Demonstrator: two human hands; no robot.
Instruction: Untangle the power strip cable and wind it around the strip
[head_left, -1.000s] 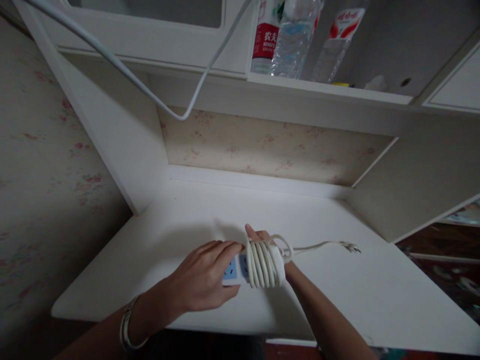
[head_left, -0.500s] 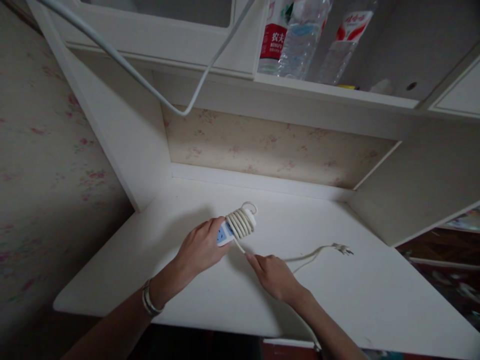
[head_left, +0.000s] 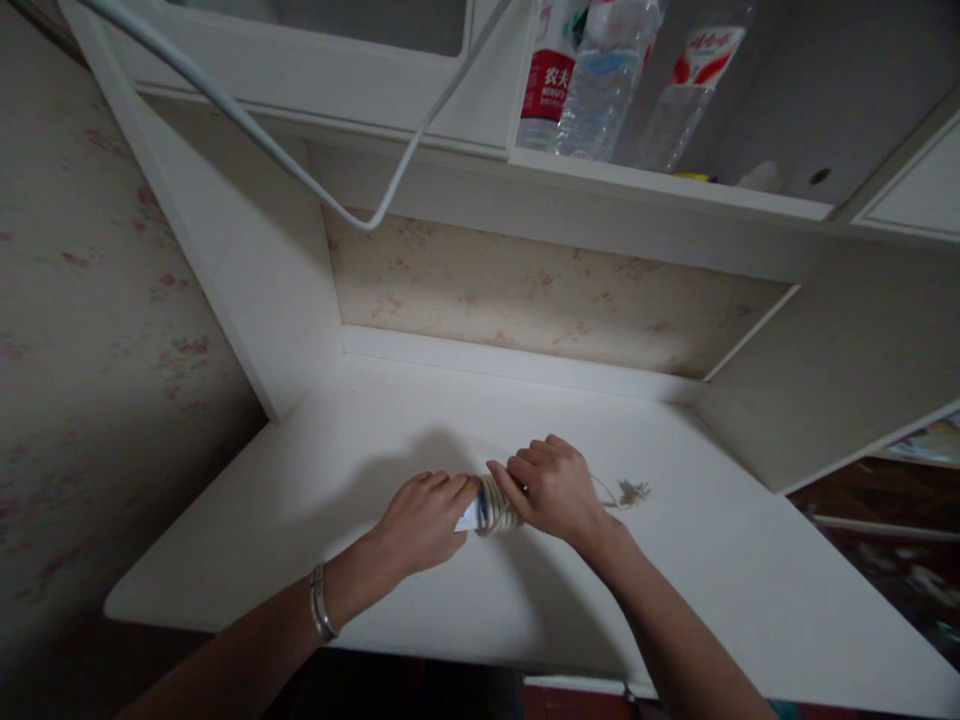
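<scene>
My left hand [head_left: 426,522] is closed round the near-left end of a white and blue power strip [head_left: 467,518], held above the desk. A cream power cord [head_left: 495,508] is wound in several turns round the strip's other half. My right hand [head_left: 553,490] lies over that wound end with its fingers curled, closed on the cord; the strip's far tip is hidden behind it. Beyond this hand, a loose length of cord runs to a plug [head_left: 634,492] on the desk. A silver bracelet [head_left: 322,603] circles my left wrist.
The white desk [head_left: 300,560] lies under both hands, with side panels left and right. Overhead is a shelf [head_left: 675,190] holding plastic bottles [head_left: 604,80]. A thick pale cable [head_left: 367,222] hangs down in front of the cabinet. Flowered wallpaper [head_left: 480,290] covers the back wall.
My right hand has moved up and over to the wound end of the strip, carrying the cord round. The strip has dropped slightly lower in view, and the plug has slid left.
</scene>
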